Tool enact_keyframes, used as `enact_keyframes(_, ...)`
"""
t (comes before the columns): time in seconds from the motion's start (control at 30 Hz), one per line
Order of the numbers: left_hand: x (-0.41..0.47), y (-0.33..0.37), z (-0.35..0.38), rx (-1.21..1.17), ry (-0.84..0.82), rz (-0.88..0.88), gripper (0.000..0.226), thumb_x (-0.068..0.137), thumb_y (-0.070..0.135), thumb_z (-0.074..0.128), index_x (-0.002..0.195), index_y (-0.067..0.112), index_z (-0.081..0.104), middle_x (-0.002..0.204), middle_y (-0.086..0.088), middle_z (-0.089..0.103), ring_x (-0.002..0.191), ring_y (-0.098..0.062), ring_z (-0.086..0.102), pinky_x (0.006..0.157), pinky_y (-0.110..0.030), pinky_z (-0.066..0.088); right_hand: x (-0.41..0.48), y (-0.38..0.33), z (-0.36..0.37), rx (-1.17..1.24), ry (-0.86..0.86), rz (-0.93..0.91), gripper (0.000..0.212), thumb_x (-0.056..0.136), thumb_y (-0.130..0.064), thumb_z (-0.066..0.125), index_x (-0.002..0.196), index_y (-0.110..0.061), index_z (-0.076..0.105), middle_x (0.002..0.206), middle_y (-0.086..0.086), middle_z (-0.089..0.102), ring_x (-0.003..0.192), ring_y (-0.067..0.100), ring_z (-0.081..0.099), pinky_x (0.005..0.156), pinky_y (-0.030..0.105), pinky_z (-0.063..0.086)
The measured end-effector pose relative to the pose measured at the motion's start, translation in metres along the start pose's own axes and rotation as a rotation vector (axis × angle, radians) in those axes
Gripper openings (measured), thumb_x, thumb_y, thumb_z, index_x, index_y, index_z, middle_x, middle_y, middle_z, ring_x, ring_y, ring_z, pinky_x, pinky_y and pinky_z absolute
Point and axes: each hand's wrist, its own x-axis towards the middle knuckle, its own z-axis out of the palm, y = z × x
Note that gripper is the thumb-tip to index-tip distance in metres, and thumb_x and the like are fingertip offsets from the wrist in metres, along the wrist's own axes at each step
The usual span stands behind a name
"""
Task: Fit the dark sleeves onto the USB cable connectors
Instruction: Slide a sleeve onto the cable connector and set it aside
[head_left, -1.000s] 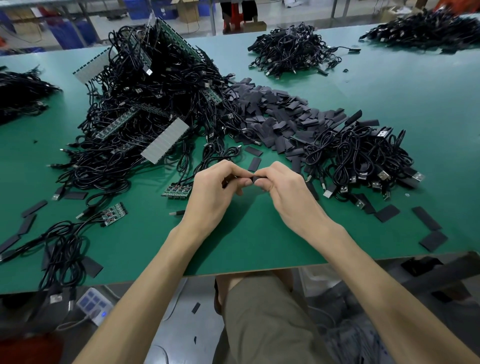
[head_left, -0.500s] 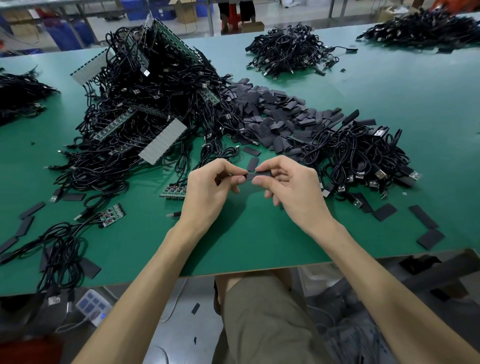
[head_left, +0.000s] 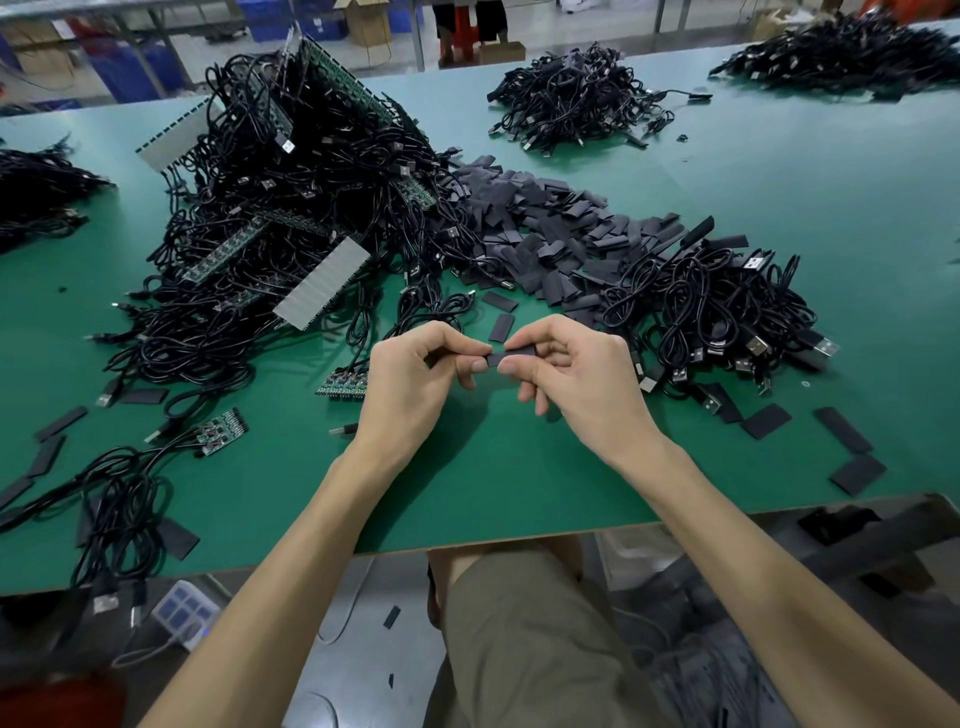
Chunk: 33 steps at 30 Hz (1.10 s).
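Your right fingers (head_left: 508, 368) pinch a single dark sleeve (head_left: 515, 357) near its middle, thumb below and forefinger above. Your left fingers (head_left: 477, 364) pinch narrowly at the sleeve's left end, almost touching the right fingertips. The sleeve's long axis runs left to right, roughly parallel with the near edge of the bench (head_left: 519, 493). The curled fingers of your left hand (head_left: 410, 384) hide any USB connector, so its position cannot be told. The likely next move is a slide along that left-to-right line, your right hand (head_left: 576, 384) pushing toward the left. Both hands hover over the bench by the middle of its near edge. Beyond them lies the loose sleeve heap (head_left: 561, 234), with a cable pile (head_left: 717, 306) toward the right edge.
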Motion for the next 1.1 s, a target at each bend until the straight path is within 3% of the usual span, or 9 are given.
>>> enact_keyframes(0.33, 0.0, -0.003, 0.002, 0.006, 0.003, 0.036, 0.016, 0.085, -0.006, 0.075, 0.087, 0.01, 0.077, 0.072, -0.002, 0.073, 0.064, -0.011, 0.067, 0.071, -0.022, 0.054, 0.002, 0.002, 0.001, 0.021, -0.005, 0.001, 0.009, 0.089, -0.013, 0.077, 0.095, -0.016, 0.071, 0.067, 0.004, 0.071, 0.05, 0.027, 0.064, 0.055, 0.036, 0.056)
enact_keyframes(0.43, -0.001, -0.002, 0.003, 0.029, 0.003, 0.121, 0.009, 0.088, 0.0, 0.076, 0.093, 0.007, 0.076, 0.078, -0.001, 0.072, 0.067, -0.013, 0.068, 0.069, -0.031, 0.055, 0.006, 0.003, -0.001, 0.15, -0.007, 0.038, 0.005, 0.098, -0.01, 0.066, 0.1, -0.01, 0.07, 0.074, 0.007, 0.072, 0.063, 0.031, 0.068, 0.057, 0.032, 0.054)
enact_keyframes(0.5, -0.002, -0.001, 0.004, 0.082, -0.012, 0.177, 0.01, 0.089, 0.006, 0.077, 0.098, 0.01, 0.076, 0.084, 0.003, 0.071, 0.07, -0.014, 0.069, 0.068, -0.035, 0.052, 0.009, 0.004, -0.002, 0.182, 0.003, 0.053, 0.014, 0.104, -0.007, 0.056, 0.102, -0.009, 0.069, 0.076, 0.007, 0.07, 0.066, 0.029, 0.067, 0.054, 0.033, 0.051)
enact_keyframes(0.63, -0.004, 0.002, 0.006, 0.176, -0.068, 0.245, 0.013, 0.095, 0.02, 0.073, 0.107, 0.017, 0.074, 0.099, 0.009, 0.07, 0.08, -0.012, 0.068, 0.072, -0.026, 0.051, 0.01, 0.003, -0.004, 0.16, 0.09, 0.053, 0.019, 0.106, -0.002, 0.049, 0.106, -0.011, 0.066, 0.079, 0.02, 0.068, 0.059, 0.018, 0.06, 0.051, 0.029, 0.045)
enact_keyframes(0.73, -0.005, 0.001, 0.002, 0.213, -0.124, 0.158, 0.015, 0.099, 0.027, 0.067, 0.11, 0.019, 0.073, 0.105, 0.009, 0.066, 0.091, -0.009, 0.064, 0.075, -0.02, 0.047, 0.01, 0.003, -0.008, 0.17, 0.196, 0.041, 0.02, 0.105, -0.003, 0.049, 0.102, -0.013, 0.065, 0.076, 0.021, 0.067, 0.059, 0.014, 0.059, 0.052, 0.027, 0.043)
enact_keyframes(0.93, -0.013, 0.004, -0.015, 0.29, -0.379, -0.009, 0.032, 0.092, 0.051, 0.062, 0.113, 0.03, 0.074, 0.103, 0.01, 0.058, 0.087, -0.003, 0.056, 0.073, -0.015, 0.04, 0.012, 0.005, -0.012, 0.208, 0.348, 0.07, 0.016, 0.105, -0.005, 0.05, 0.104, -0.012, 0.065, 0.075, -0.001, 0.066, 0.062, 0.012, 0.062, 0.052, 0.024, 0.045)
enact_keyframes(1.1, -0.008, 0.02, -0.005, 0.3, -0.476, -0.012, 0.02, 0.093, 0.039, 0.072, 0.104, 0.023, 0.075, 0.098, 0.007, 0.064, 0.081, -0.005, 0.061, 0.072, -0.022, 0.046, 0.013, 0.005, -0.011, 0.27, 0.369, 0.116, 0.015, 0.105, -0.008, 0.053, 0.105, -0.014, 0.067, 0.077, 0.0, 0.069, 0.059, 0.014, 0.06, 0.049, 0.024, 0.045)
